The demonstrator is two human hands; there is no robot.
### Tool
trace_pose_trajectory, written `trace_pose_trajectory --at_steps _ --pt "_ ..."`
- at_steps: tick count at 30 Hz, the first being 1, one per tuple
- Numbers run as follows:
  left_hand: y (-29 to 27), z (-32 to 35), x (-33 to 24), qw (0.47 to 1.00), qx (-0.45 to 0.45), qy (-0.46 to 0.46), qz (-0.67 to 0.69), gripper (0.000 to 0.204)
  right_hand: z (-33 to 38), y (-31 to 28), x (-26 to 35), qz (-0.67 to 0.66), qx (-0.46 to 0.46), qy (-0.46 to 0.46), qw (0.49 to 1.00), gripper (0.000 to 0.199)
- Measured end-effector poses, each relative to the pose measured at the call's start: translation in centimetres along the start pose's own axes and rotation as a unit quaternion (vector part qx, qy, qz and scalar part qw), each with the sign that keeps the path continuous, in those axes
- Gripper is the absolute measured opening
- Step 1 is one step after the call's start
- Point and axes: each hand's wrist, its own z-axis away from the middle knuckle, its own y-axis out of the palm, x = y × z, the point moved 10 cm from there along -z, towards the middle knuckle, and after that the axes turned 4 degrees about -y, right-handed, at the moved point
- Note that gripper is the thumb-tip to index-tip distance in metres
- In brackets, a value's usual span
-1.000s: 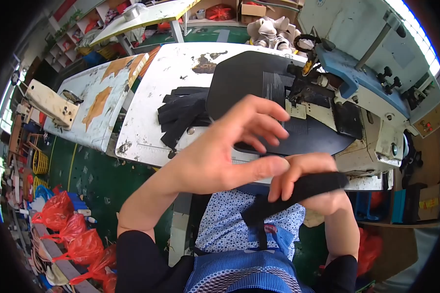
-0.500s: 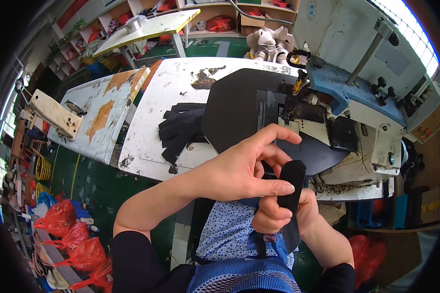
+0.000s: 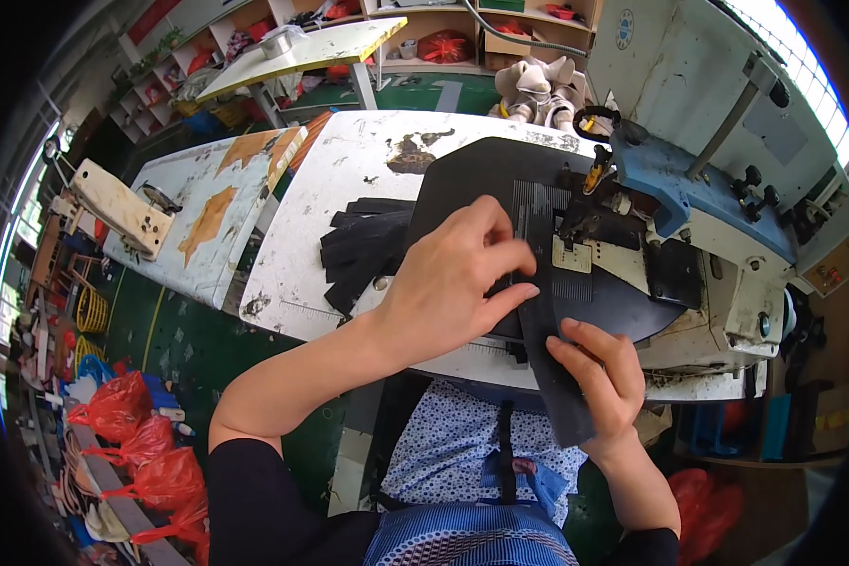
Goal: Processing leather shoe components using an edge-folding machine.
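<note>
Left hand (image 3: 443, 292) fingers spread flat, pressing black strip (image 3: 547, 321) onto sewing machine (image 3: 689, 217) bed; right hand (image 3: 599, 377) fingers together, pinching strip's near end, overhanging bed's front edge. Risk: strip skews if left palm slips; fingertips close to needle. Needle tip hidden behind presser assembly; black pieces (image 3: 363, 250) left of machine indistinct

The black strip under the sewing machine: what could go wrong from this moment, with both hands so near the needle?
1. The left hand presses the black strip close to the presser foot; its fingertips could likely get caught if stitching starts.
2. The right hand holds only the strip's hanging end, so the strip might skew on the large black panel.
3. The pile of black strips beside the panel could possibly get dragged off the table.
</note>
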Motion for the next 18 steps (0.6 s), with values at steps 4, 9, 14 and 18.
trace_pose_trajectory --at_steps 4,9,14,18 --pt "0.3 1.8 -1.9 0.990 -0.021 0.132 -0.052 0.022 -1.0 -0.7 -1.0 -0.049 -0.010 0.037 0.998 0.034" --pt "0.8 1.4 -1.8 0.988 -0.021 0.114 -0.097 0.027 -1.2 -0.2 -3.3 -0.146 -0.006 0.115 0.983 0.029" --pt "1.7 -0.1 -1.3 0.992 -0.005 0.104 -0.073 0.028 -1.7 -0.9 -3.7 -0.091 -0.008 0.113 0.989 0.028" --pt "2.2 -0.8 -1.3 0.994 -0.003 0.098 -0.057 0.027 -1.2 -0.9 -4.7 -0.098 -0.012 0.137 0.986 0.028"
